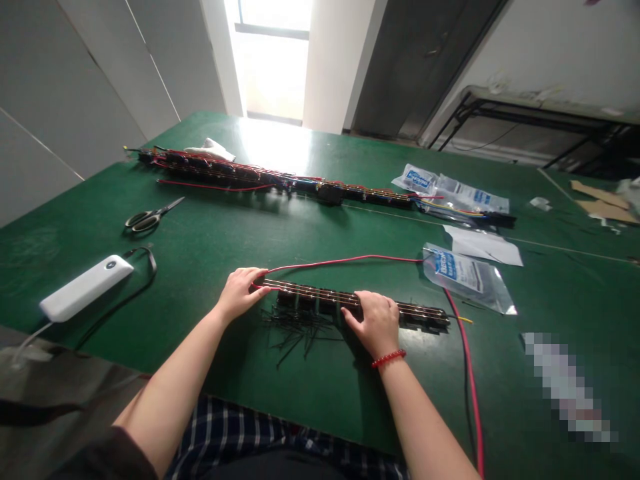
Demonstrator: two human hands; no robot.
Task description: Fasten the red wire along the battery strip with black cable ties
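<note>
The left hand [243, 292] pinches one red wire [350, 258] between thumb and forefinger, at the nine o'clock end of one black strip [320, 300]. The right hand [377, 320], one red bead bracelet [389, 359] on its wrist, grips the strip across its width, toward three o'clock from its middle. The strip lies on one green table [210, 367]. With the strip as clock centre, a pile of black ties [293, 333], too tangled to count, touches it at eight; one white box [86, 288] lies at nine; one pair of scissors [150, 219] at ten; one longer strip [240, 175] around twelve; one clear bag [480, 283] between two and three.
</note>
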